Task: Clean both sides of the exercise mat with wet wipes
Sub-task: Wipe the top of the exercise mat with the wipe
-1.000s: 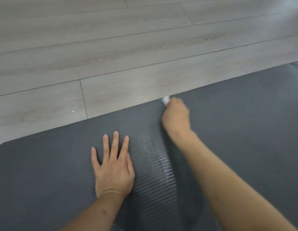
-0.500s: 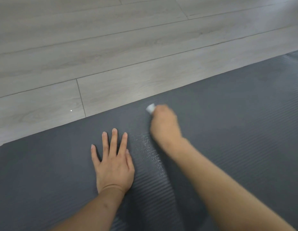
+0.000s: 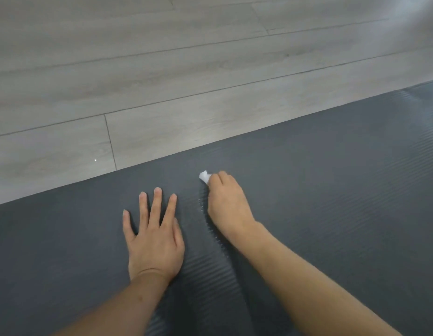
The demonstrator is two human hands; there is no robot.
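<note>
Your right hand is bunched round the wet wipe near the mat's far edge; your left hand presses flat beside it. The mat's long axis runs left-right, unwiped stretch rightward, nearer your right hand.

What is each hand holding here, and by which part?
The right hand grips a bunched white wipe, mostly hidden under its fingers. The left hand holds nothing, lying flat on the mat.
</note>
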